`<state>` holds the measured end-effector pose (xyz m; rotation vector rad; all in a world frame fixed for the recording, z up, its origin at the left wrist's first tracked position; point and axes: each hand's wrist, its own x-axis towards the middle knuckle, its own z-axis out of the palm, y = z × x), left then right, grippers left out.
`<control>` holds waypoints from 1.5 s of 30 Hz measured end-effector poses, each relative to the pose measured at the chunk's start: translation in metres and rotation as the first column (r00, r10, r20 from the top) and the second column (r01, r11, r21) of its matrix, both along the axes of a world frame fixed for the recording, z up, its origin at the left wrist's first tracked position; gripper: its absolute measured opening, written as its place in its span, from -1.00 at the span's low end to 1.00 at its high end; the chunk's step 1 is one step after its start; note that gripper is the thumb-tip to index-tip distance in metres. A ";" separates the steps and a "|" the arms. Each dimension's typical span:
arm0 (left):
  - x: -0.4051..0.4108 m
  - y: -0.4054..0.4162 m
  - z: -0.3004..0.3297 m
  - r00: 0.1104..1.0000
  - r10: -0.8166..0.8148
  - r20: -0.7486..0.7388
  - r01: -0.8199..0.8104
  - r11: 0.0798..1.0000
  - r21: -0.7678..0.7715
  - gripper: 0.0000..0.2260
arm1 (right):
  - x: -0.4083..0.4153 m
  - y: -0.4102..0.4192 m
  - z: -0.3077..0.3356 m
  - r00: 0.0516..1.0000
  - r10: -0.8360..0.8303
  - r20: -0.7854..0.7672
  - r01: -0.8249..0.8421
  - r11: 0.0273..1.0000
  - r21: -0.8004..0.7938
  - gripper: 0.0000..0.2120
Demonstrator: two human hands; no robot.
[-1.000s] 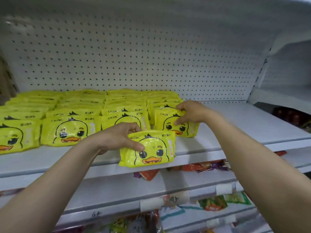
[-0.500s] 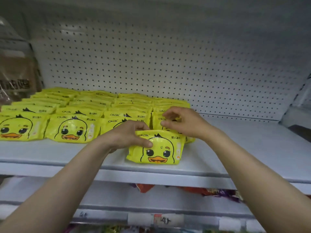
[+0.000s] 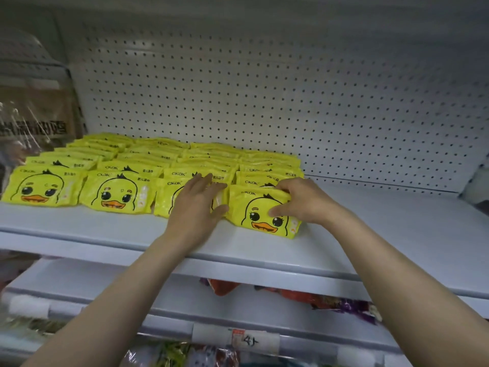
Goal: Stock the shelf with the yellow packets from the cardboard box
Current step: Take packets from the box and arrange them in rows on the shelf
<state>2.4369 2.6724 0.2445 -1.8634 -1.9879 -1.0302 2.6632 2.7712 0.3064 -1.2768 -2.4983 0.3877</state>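
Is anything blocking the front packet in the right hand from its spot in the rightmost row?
Nothing visible does. The right hand grips the front packet, already standing on the shelf in front of its row.

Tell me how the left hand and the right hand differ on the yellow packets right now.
The left hand lies flat with straight fingers on the third front packet; the right hand curls its fingers over the top edge of the rightmost front packet. The left hand's thumb spreads out sideways; the right hand's thumb presses that packet's face, pinching it. Both reach over the white shelf.
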 end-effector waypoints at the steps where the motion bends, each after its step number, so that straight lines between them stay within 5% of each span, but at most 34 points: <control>1: 0.000 0.000 -0.006 0.998 0.034 -0.055 -0.034 0.999 -0.008 -0.53 | 0.000 0.001 0.000 1.000 -0.011 0.011 0.010 1.000 0.011 -0.58; 13: -0.005 0.006 -0.021 0.991 0.041 -0.128 -0.052 0.995 -0.084 -0.46 | -0.013 -0.002 -0.007 0.993 0.016 0.115 -0.052 0.947 0.316 -0.36; 29: -0.010 -0.015 0.012 0.994 0.008 -0.109 -0.037 0.964 -0.262 -0.42 | -0.048 -0.031 0.009 0.948 -0.047 0.315 -0.052 0.953 0.299 -0.37; 37: -0.089 -0.106 0.062 0.991 0.131 0.016 -0.122 0.957 -0.262 -0.41 | -0.136 -0.101 0.042 0.975 0.110 0.191 -0.163 0.944 0.288 -0.39; 45: -0.210 -0.266 0.082 0.935 0.333 -0.121 -0.349 0.927 -0.141 -0.48 | -0.254 -0.214 0.050 0.955 0.287 0.078 -0.295 0.888 0.354 -0.44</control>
